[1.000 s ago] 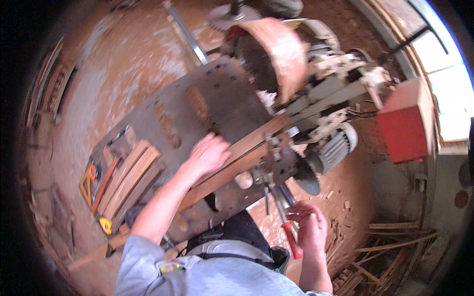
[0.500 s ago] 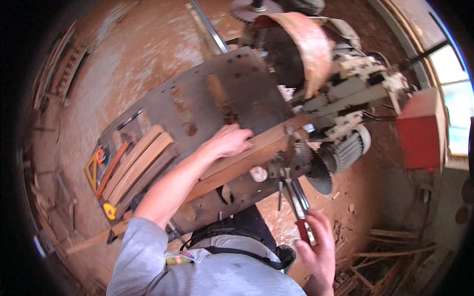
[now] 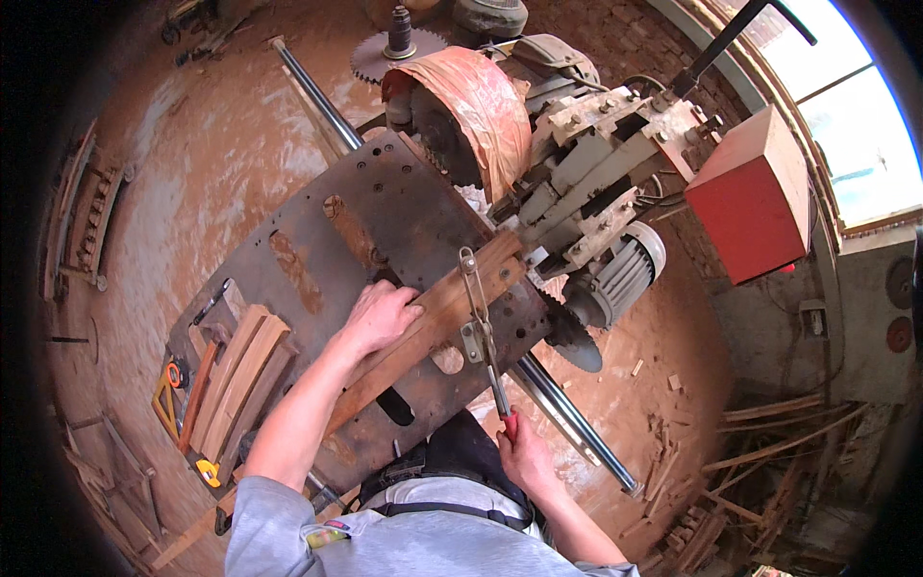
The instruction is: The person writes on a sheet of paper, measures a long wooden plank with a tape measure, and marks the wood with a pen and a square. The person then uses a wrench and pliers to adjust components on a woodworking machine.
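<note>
My left hand (image 3: 380, 317) presses bent fingers against the far side of a long wooden strip (image 3: 409, 354) on a dark metal table (image 3: 356, 168). My right hand (image 3: 527, 460) is closed round the red handle of a toggle clamp (image 3: 487, 338) near the table's front edge. The clamp's metal loop lies across the strip, close to its right end. Just beyond that end stands a toothed saw blade (image 3: 573, 337). Part of the left fingertips is hidden against the wood.
Several curved wooden pieces (image 3: 231, 385) lie at the table's left end beside a yellow tape measure (image 3: 208, 471). A second blade (image 3: 444, 144) sits under an orange-brown cover (image 3: 471, 101). A motor (image 3: 625, 274) and a red box (image 3: 755, 192) stand at right; steel rails (image 3: 577, 423) run beneath the table.
The clamp handle has swung in toward my body, with my right hand round it, and its loop now lies over the strip. The view has turned, and the table sits farther left.
</note>
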Tool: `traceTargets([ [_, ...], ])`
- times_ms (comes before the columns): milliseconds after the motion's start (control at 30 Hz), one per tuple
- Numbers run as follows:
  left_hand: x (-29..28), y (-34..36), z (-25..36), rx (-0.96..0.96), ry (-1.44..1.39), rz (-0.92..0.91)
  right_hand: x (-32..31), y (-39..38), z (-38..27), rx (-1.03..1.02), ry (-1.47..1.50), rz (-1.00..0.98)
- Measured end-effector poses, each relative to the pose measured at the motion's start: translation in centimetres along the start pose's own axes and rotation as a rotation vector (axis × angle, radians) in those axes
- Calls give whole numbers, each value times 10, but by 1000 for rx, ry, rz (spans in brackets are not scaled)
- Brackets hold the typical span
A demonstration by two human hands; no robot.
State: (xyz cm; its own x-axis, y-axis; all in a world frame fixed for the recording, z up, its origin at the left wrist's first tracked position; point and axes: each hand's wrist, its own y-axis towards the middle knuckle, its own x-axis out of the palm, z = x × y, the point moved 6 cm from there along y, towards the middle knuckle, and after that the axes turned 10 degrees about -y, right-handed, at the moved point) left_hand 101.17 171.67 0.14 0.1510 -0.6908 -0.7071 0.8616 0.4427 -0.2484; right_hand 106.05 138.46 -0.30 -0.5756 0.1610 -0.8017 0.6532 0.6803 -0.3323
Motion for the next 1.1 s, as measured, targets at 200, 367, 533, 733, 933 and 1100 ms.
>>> traceTargets([
  [200, 5, -6, -13, 84, 26, 174, 13, 14, 2, 18, 76, -37],
  [367, 2, 0, -20, 83, 17, 227, 11, 21, -6, 7, 117, -39],
  [533, -5, 1, -27, 103, 7, 273, 5, 27, -20, 24, 120, -80],
  [733, -21, 9, -30, 82, -24, 278, -22, 29, -49, 104, 167, -213],
  [933, -30, 12, -37, 75, -1, 293, -85, 14, -94, 155, 172, -408],
  [1100, -38, 19, -40, 95, -48, 288, -80, 13, -93, 145, 198, -356],
])
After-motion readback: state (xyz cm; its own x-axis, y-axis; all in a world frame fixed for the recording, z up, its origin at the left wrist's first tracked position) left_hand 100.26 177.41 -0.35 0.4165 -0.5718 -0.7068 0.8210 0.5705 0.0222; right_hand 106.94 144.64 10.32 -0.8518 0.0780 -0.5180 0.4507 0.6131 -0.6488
